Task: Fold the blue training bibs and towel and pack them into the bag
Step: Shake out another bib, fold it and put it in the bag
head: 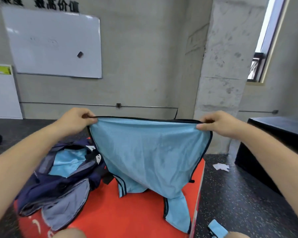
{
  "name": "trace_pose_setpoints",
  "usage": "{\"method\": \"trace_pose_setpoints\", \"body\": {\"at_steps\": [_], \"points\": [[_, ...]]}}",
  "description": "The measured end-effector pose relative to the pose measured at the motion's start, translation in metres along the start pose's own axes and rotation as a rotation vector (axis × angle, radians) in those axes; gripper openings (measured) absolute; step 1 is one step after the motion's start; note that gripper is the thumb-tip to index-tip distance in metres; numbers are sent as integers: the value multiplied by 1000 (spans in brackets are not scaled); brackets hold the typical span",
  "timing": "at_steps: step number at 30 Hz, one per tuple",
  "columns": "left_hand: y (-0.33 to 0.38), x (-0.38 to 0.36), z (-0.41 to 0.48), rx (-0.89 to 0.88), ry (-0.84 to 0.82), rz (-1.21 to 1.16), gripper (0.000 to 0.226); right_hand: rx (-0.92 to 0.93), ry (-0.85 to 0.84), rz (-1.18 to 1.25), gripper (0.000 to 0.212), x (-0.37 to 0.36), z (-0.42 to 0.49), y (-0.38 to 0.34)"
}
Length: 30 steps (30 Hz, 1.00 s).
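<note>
Red surface [136,215], bag [46,182] at 9 o'clock: limp, light bib [150,152], top corners pinched in fingers [92,120] of left hand [76,121], right hand [218,124]

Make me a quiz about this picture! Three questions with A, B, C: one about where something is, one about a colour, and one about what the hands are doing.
1. Where is the bag?
A. On the red mat, left of the bib
B. On the mat, right of the bib
C. Lifted up in the air

2. What colour is the bib?
A. Yellow
B. Light blue with dark trim
C. All red

3. What are the left hand and the right hand doing?
A. Both lie flat on the mat
B. Both are inside the bag
C. Each pinches a top corner of the bib

Answers:
1 A, the dark blue bag lies on the mat's left side.
2 B, the cloth is pale blue with dark edging.
3 C, the bib hangs stretched between the two hands.
</note>
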<state>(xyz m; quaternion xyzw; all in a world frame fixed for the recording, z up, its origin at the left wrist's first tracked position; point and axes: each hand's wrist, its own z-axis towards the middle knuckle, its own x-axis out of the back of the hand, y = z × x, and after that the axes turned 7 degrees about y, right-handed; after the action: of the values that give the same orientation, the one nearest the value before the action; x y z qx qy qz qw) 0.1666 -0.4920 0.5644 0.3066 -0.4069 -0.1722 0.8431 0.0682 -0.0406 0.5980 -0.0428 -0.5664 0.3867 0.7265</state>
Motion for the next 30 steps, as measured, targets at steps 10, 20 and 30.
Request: {"method": "trace_pose_setpoints", "body": {"at_steps": [10,20,30], "points": [[34,16,49,254,-179,-178,10,-176,-71,-39,21,29,44,-9],[45,-48,186,174,201,-290,21,-219,454,408,18,-8,188,-3],[84,-37,186,-56,336,-406,9,4,651,261,22,23,181,-23]]}}
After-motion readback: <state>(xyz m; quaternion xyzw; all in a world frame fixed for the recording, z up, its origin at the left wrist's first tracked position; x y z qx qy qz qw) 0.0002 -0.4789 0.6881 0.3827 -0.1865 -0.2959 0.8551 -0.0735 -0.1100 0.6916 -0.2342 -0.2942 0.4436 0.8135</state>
